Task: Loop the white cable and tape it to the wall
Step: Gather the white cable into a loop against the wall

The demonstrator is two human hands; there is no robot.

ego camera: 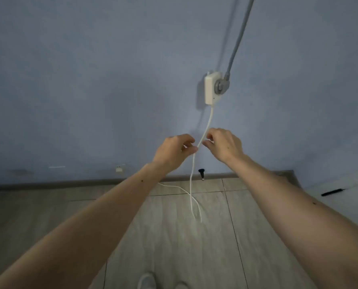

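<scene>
A thin white cable [207, 124] hangs from a white box [211, 88] mounted on the blue wall [90, 80]. It runs down between my hands, drops to the floor and doubles back in a long bend [196, 205] toward the left. My left hand [175, 151] pinches the cable between thumb and forefinger. My right hand [224, 143] is just right of the cable with its fingers curled; thumb and forefinger reach toward the strand, and I cannot tell whether they touch it. No tape is visible.
A grey hose [239, 36] runs up from a grey fitting [221, 86] on the box. A black door stop [201, 173] sits at the skirting board. A small white wall fitting [118, 168] is lower left. The floor [174, 236] is grey tile.
</scene>
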